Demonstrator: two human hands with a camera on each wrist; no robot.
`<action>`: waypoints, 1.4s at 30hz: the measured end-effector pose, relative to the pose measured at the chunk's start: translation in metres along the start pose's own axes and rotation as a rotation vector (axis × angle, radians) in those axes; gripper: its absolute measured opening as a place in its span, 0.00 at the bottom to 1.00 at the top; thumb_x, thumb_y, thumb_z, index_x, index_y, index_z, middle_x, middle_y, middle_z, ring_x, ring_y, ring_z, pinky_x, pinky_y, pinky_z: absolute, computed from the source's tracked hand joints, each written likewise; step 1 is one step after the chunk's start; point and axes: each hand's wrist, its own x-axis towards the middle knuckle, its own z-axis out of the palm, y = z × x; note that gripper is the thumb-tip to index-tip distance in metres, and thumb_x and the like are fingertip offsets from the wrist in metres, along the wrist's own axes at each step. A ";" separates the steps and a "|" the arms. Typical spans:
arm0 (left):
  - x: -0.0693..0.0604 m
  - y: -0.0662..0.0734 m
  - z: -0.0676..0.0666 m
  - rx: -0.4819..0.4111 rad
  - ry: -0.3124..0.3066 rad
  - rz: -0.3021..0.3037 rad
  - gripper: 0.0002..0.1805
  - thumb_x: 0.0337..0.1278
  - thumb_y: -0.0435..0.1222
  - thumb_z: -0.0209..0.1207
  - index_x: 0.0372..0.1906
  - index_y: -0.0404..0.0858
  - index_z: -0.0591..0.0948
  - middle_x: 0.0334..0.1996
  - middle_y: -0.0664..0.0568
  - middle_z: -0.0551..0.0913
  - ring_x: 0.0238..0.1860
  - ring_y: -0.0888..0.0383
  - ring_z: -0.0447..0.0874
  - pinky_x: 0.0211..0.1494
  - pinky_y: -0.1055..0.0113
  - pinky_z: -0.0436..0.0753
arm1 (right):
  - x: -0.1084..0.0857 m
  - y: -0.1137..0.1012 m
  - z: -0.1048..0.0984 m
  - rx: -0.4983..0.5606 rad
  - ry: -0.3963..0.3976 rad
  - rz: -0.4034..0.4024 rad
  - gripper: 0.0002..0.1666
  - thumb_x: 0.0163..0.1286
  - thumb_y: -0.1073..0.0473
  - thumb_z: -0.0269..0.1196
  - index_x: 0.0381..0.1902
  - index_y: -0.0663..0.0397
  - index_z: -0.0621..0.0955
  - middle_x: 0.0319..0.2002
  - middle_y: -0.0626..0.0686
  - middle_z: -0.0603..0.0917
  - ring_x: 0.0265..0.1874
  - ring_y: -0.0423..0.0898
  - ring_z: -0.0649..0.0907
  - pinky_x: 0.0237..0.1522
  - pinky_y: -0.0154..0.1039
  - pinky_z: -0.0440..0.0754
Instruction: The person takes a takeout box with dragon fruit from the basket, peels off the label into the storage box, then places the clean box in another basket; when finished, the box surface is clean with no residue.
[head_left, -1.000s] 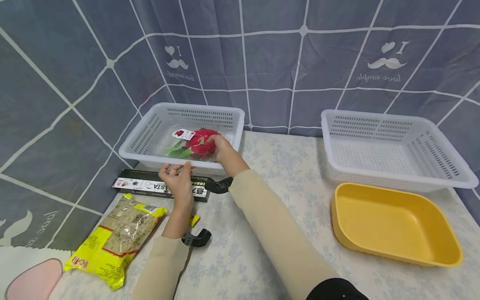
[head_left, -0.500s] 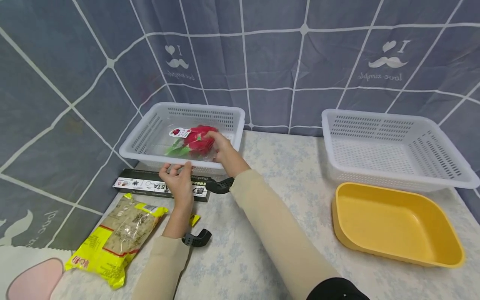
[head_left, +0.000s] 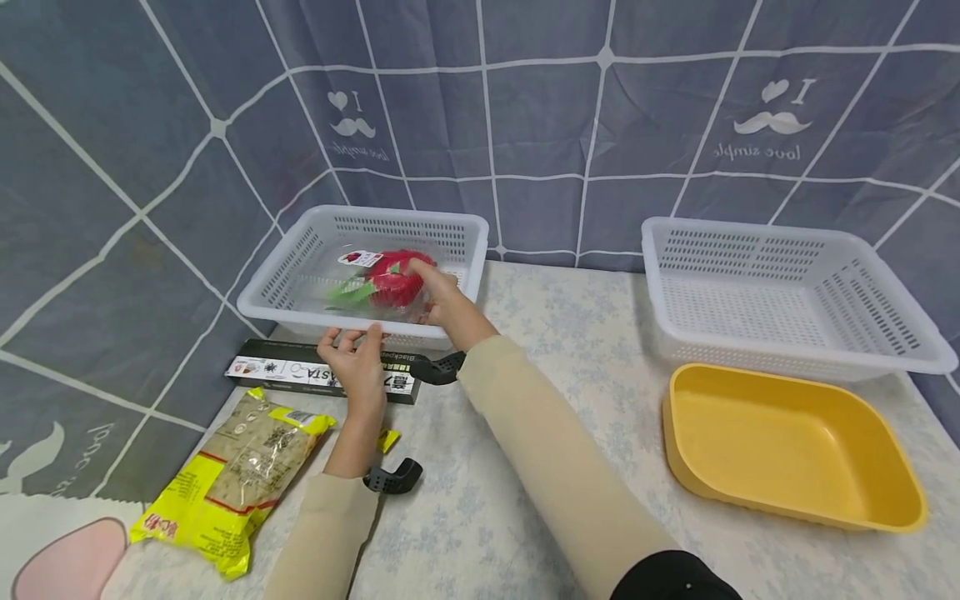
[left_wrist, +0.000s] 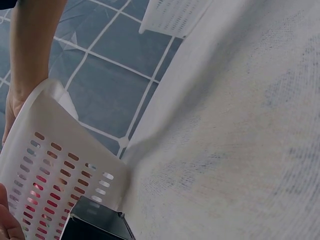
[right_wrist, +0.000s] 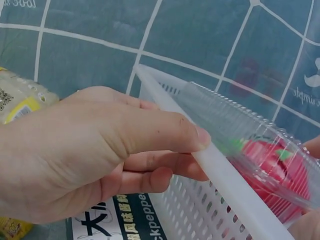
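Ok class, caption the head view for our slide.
Left hand grips a white basket's rim while the right hand holds a clear pack of dragon fruit inside.

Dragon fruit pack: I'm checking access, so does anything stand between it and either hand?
Nothing visible blocks the right hand, which holds the dragon fruit pack. For the left hand, the white basket's front rim, which it grips, stands between.

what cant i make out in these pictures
Head view: part of the print on the black box, covered by the left grip.
Head view: rest of the yellow item, hidden by the left forearm.
Head view: fine print on the white label of the clear pack, too small.
Left wrist view: most of the clear pack, behind the white basket.
Right wrist view: most of the right grip, cut off by the right edge.
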 end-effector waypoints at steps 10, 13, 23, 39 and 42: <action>0.000 -0.001 0.000 0.058 0.012 0.000 0.28 0.58 0.23 0.61 0.54 0.36 0.56 0.32 0.48 0.72 0.27 0.60 0.82 0.38 0.69 0.81 | -0.005 -0.005 0.001 -0.039 -0.024 -0.017 0.49 0.51 0.58 0.65 0.68 0.53 0.55 0.57 0.64 0.65 0.50 0.61 0.71 0.43 0.54 0.80; 0.002 -0.001 -0.001 0.062 0.001 0.007 0.28 0.58 0.23 0.61 0.54 0.36 0.56 0.32 0.48 0.72 0.27 0.59 0.82 0.39 0.68 0.81 | -0.011 -0.012 0.004 -0.051 -0.030 -0.046 0.53 0.51 0.56 0.66 0.71 0.48 0.51 0.58 0.68 0.64 0.50 0.64 0.73 0.41 0.62 0.81; 0.002 -0.001 -0.002 0.021 -0.007 -0.001 0.27 0.58 0.23 0.61 0.52 0.38 0.56 0.32 0.46 0.72 0.26 0.58 0.82 0.36 0.70 0.80 | -0.042 -0.042 0.004 -0.066 -0.083 -0.062 0.34 0.55 0.54 0.66 0.53 0.39 0.59 0.55 0.69 0.65 0.39 0.64 0.75 0.39 0.63 0.82; 0.004 0.002 -0.002 0.004 0.004 -0.038 0.27 0.58 0.22 0.60 0.52 0.37 0.56 0.31 0.48 0.72 0.25 0.58 0.83 0.34 0.70 0.79 | -0.069 -0.062 -0.027 -0.028 -0.090 -0.032 0.45 0.56 0.56 0.64 0.66 0.30 0.55 0.64 0.70 0.61 0.55 0.73 0.72 0.40 0.63 0.82; 0.004 0.002 -0.001 0.017 -0.008 -0.040 0.27 0.58 0.22 0.60 0.52 0.37 0.55 0.31 0.49 0.72 0.25 0.58 0.82 0.35 0.69 0.79 | -0.076 -0.064 -0.039 -0.027 -0.082 -0.044 0.46 0.55 0.57 0.64 0.67 0.32 0.54 0.65 0.69 0.60 0.56 0.74 0.71 0.40 0.64 0.81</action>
